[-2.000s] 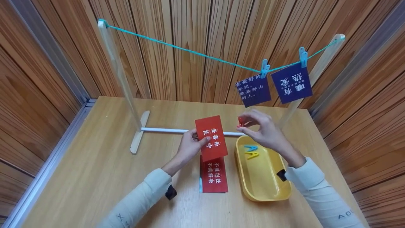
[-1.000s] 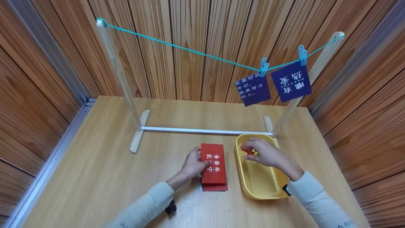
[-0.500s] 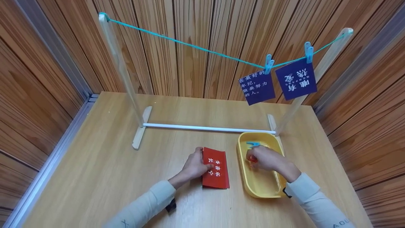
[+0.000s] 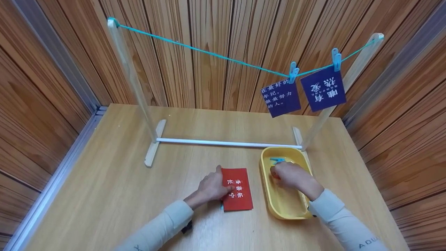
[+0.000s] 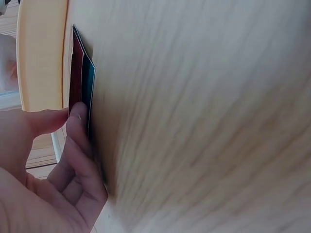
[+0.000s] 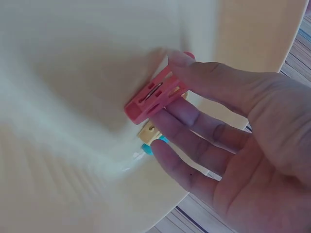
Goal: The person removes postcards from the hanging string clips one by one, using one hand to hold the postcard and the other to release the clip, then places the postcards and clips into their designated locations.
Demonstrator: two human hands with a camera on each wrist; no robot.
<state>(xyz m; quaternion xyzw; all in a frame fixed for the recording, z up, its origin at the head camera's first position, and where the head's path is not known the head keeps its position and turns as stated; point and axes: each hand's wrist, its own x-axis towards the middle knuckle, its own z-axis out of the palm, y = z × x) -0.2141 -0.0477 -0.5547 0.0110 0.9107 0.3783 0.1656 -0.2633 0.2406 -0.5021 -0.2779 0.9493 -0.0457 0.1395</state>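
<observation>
My left hand (image 4: 212,186) pinches the left edge of a red card (image 4: 242,193) with white Chinese characters, thumb on top. In the left wrist view, its fingers are at the edge of the card stack, where a teal card face (image 5: 88,77) shows under the red. My right hand (image 4: 292,175) reaches down into a yellow plastic basket (image 4: 265,195). There it pinches a red clothespin (image 6: 158,92) between thumb and fingers, low over the basket floor. Just past that lie a yellow clothespin (image 6: 147,133) and a blue clothespin (image 4: 277,159).
Behind the hands stands a wooden rack with a left post (image 4: 130,76), a right post (image 4: 362,59) and a white crossbar (image 4: 223,143). From its sagging teal string (image 4: 209,52) hang two dark blue cards (image 4: 324,89), clipped by blue clothespins (image 4: 336,61).
The left hand has lowered the red card onto the lower cards. My right hand has moved from above the basket down into it, still pinching the red clothespin.
</observation>
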